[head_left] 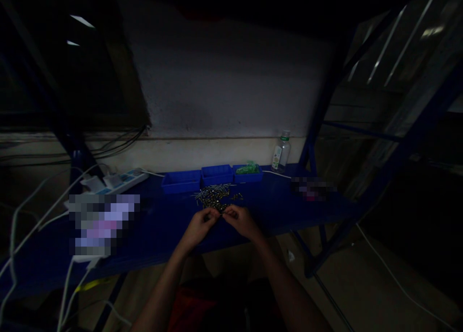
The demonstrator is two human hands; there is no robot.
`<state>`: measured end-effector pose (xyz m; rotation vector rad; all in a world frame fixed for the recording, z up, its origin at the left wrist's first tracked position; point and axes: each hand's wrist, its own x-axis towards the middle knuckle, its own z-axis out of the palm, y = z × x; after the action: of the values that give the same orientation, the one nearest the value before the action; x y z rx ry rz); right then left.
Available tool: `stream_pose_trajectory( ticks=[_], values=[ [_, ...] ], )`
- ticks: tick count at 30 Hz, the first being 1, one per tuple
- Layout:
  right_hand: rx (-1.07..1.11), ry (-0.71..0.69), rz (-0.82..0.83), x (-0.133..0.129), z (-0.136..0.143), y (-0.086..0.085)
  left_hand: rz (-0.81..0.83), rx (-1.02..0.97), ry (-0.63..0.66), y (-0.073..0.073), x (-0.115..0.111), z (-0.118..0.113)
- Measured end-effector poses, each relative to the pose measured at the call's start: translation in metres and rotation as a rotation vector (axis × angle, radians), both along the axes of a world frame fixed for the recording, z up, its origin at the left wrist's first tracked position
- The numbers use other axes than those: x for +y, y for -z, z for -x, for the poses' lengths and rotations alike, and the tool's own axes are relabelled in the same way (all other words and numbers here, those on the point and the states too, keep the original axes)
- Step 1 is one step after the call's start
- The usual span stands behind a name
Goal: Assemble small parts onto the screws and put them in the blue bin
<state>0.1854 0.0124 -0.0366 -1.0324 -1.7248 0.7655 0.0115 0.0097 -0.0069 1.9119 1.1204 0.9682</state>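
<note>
My left hand point(201, 225) and my right hand point(241, 219) meet at the front of the blue table, with thumbs and fingertips pinched close together. Whatever small thing sits between the fingertips is too dark and tiny to make out. Just beyond the fingers lies a heap of small metal parts point(214, 195), long silvery pins or screws at its back and short brass-coloured pieces nearer me. A few loose brass-coloured pieces point(237, 196) are scattered to the right of the heap.
Behind the heap stand three blue bins: a left bin point(181, 184), a middle bin point(217, 175) and a right bin holding green plastic point(249, 168). A clear bottle point(283, 154) stands at the back right. A power strip point(132, 178) with white cables lies left, near a pixelated object point(104, 223).
</note>
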Motion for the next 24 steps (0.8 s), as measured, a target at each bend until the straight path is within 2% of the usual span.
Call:
stream_pose_trajectory(
  ticks=[6, 17, 20, 24],
  values=[
    [-0.101, -0.001, 0.003, 0.002, 0.003, 0.002, -0.120, 0.108, -0.061, 0.004, 0.000, -0.003],
    [-0.137, -0.012, -0.005, -0.001, 0.004, -0.002, -0.233, 0.228, -0.044, 0.002, -0.002, -0.003],
    [-0.103, 0.011, -0.003, 0.001, 0.004, -0.001, -0.248, 0.227, -0.078, -0.003, 0.010, 0.006],
    [-0.108, 0.052, 0.001, 0.001, 0.004, 0.000, -0.267, 0.298, -0.215, -0.016, 0.047, 0.024]
  ],
)
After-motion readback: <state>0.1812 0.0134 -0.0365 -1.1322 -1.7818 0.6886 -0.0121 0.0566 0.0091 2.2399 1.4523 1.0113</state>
